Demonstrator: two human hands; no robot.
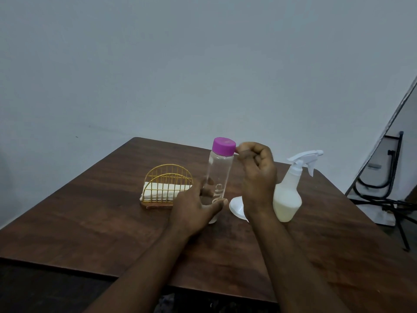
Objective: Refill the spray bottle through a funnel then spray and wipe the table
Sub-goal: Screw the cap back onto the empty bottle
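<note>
My left hand (191, 206) grips clear bottle (217, 177) low, right hand (257, 175) pinches its purple cap (223, 146). Risk: jerky twist tips bottle onto white funnel (237, 207), mid table (90, 222).

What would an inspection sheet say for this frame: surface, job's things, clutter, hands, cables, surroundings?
Surface: dark wooden table, no spill seen.
Job's things: clear bottle with purple cap on; spray bottle upright, trigger head on, whitish liquid in its lower part; white funnel on the table between them, partly hidden by the right wrist; folded white cloths in a gold wire holder.
Clutter: nothing seen.
Hands: left hand grips the clear bottle's lower part; right hand pinches the purple cap's edge.
Cables: nothing seen.
Surroundings: plain grey wall; a board with a black metal frame leans at the right.
</note>
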